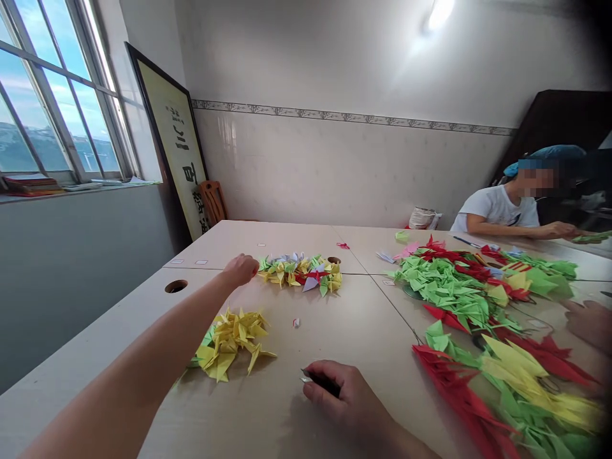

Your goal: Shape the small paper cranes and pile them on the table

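Observation:
My left hand (240, 269) reaches far across the table with its fingers curled closed. It is at the left end of a row of mixed folded paper cranes (287, 273) in yellow, green, red and pale purple. A bit of red shows by its fingertips, too small to name. Under that forearm lies a pile of yellow paper cranes (239, 335) with some green ones. Near the table's front, my right hand (347, 395) is wrapped round a dark-handled tool (327, 384) with a small metal tip; its kind is mostly hidden by the fingers.
Large heaps of green paper cranes (449, 287) and red paper cranes (459, 382) cover the table's right side. A small crumpled scrap (296, 323) lies mid-table. Round holes (176, 286) pierce the tabletop. A person in a white shirt (497, 207) sits at the far right; another person's hand (590, 322) is nearer.

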`<state>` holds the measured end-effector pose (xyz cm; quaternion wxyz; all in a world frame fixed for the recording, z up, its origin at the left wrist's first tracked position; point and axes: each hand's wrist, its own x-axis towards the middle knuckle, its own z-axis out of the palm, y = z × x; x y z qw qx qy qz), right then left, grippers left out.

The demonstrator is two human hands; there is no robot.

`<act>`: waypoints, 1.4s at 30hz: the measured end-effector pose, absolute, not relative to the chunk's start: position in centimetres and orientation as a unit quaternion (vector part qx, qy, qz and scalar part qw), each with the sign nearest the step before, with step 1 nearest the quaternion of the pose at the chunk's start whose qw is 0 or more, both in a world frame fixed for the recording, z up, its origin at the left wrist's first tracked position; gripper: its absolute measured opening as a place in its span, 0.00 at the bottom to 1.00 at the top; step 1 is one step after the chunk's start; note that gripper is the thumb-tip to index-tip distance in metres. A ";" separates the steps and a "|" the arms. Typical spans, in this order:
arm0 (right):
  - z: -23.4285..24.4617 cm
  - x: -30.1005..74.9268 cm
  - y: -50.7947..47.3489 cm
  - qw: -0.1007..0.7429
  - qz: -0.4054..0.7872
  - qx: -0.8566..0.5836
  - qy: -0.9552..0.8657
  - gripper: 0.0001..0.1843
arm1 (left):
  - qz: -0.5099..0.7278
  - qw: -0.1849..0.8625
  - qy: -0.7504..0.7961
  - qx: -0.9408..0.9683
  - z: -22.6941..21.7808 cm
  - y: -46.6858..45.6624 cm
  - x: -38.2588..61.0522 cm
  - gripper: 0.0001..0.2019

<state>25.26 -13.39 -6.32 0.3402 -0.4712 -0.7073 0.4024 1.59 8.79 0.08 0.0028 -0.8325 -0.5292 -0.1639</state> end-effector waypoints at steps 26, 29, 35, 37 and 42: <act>-4.5 26.3 -14.4 0.382 0.009 -0.426 -0.820 0.13 | -0.337 -0.068 -0.255 -0.904 -3.1 -10.4 7.4 0.16; -4.6 26.3 -14.5 0.371 0.001 -0.427 -0.825 0.12 | -0.330 -0.066 -0.255 -0.906 -3.1 -10.5 7.6 0.16; -4.6 26.2 -14.3 0.356 -0.006 -0.423 -0.833 0.13 | -0.317 -0.072 -0.235 -0.916 -3.2 -10.6 7.6 0.17; -4.6 26.2 -14.3 0.353 -0.002 -0.426 -0.833 0.13 | -0.314 -0.078 -0.227 -0.918 -3.2 -10.6 7.5 0.17; -4.8 26.1 -14.3 0.379 0.055 -0.436 -0.815 0.12 | -0.335 -0.167 -0.233 -0.898 -3.0 -10.4 7.7 0.11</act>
